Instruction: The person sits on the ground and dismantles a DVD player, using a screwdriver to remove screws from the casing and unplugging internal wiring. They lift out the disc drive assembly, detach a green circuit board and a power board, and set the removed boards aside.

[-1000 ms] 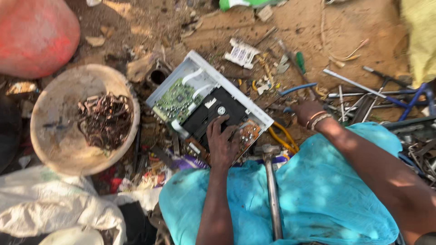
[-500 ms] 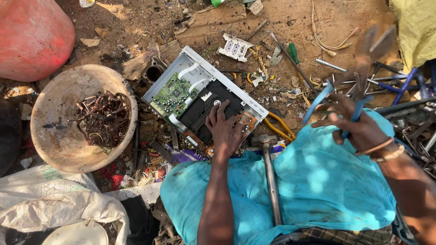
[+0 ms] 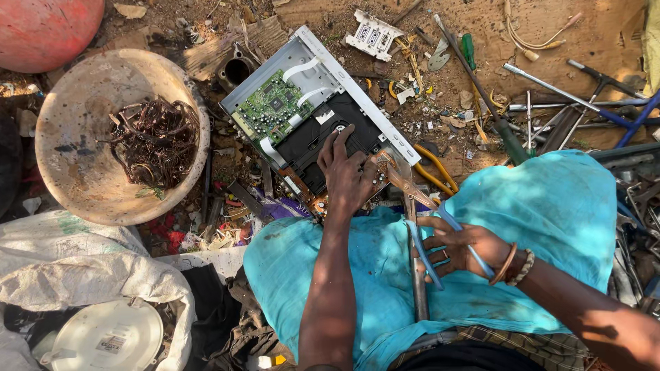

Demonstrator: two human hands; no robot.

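Left hand (image 3: 347,172) lies spread on the black drive tray of the opened disc player (image 3: 313,120), fingers wide and pressing it down against the dirt ground (image 3: 550,34); right hand (image 3: 462,245) is closed around the blue handles of the pliers (image 3: 412,199), whose rusty tips sit at the player's near corner, just beside the left fingers; both forearms cross a turquoise cloth (image 3: 550,206) over the lap; left of the player stands a round basin (image 3: 75,158) holding a tangle of copper wire (image 3: 155,141); a green circuit board (image 3: 271,106) shows inside the casing. My judgement: the pliers could slip off the metal edge and nip the steadying fingers, since they work so close together; the casing could also skid on the loose debris.
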